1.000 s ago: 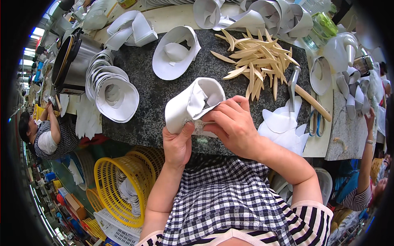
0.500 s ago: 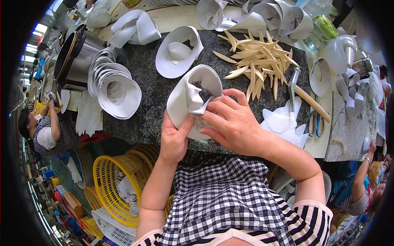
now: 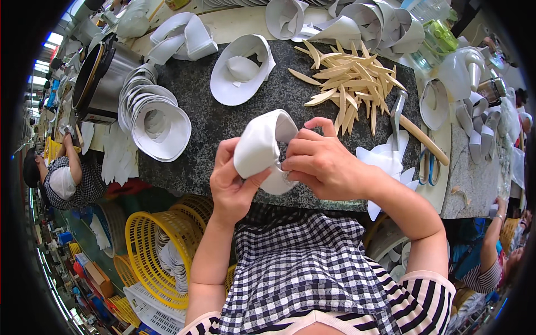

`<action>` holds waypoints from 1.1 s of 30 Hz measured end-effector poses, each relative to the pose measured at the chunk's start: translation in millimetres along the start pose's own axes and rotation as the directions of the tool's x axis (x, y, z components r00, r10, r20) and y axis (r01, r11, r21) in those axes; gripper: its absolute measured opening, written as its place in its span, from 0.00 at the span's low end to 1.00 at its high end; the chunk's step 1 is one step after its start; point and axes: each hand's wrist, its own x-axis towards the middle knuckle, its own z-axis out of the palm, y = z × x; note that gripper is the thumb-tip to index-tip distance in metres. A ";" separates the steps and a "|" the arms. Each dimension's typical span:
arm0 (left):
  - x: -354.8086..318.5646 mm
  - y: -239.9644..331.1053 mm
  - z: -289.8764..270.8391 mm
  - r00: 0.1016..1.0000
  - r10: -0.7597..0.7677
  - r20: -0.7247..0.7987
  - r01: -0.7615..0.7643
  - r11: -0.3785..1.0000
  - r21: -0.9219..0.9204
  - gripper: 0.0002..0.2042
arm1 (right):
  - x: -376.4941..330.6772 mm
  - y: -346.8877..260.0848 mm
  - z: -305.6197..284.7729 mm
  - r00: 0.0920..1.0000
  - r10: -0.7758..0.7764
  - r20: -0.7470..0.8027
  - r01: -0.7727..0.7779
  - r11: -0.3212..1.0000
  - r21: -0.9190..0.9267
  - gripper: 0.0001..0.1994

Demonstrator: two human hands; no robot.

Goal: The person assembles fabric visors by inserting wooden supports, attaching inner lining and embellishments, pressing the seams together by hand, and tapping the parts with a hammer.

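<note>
Above the near edge of the dark stone slab (image 3: 195, 89), I hold a white shoe upper (image 3: 254, 145), tilted, its opening turned to the right. My left hand (image 3: 231, 187) grips its left side, thumb in front and fingers behind. At the opening's right edge, the fingers of my right hand (image 3: 326, 167) are pinched together on the rim; their tips are partly hidden. Beyond it lies another white upper (image 3: 223, 86). A nested stack of uppers (image 3: 173, 139) stands to the left. Several curved tan strips (image 3: 346, 84) are heaped at the far right of the slab.
Right of the slab are a wooden-handled hammer (image 3: 424, 139), blue-handled scissors (image 3: 431, 167) and loose white pieces (image 3: 382, 159). A metal pot (image 3: 114, 70) stands at the far left. Yellow baskets (image 3: 133, 251) sit below the table's left edge. Other people (image 3: 61, 176) work on both sides.
The upper has been lowered and turned, so its smooth outer side shows more. My left fingers have shifted up around its side; my right hand stays at the rim.
</note>
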 end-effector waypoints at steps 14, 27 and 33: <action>-8.1 -13.8 7.8 0.840 -0.487 0.239 0.479 0.459 -0.748 0.22 | 31.3 11.7 -14.9 0.865 0.354 0.357 -0.502 0.609 0.614 0.13; -6.9 -6.2 16.9 0.808 -0.571 0.144 0.399 0.351 -0.847 0.17 | 25.0 9.8 25.1 0.885 0.351 -0.307 -0.256 0.916 0.309 0.13; -3.9 -2.9 24.7 0.786 -0.614 0.072 0.323 0.309 -0.895 0.16 | 11.1 -6.5 36.6 0.846 0.049 -0.530 -0.129 0.985 -0.116 0.09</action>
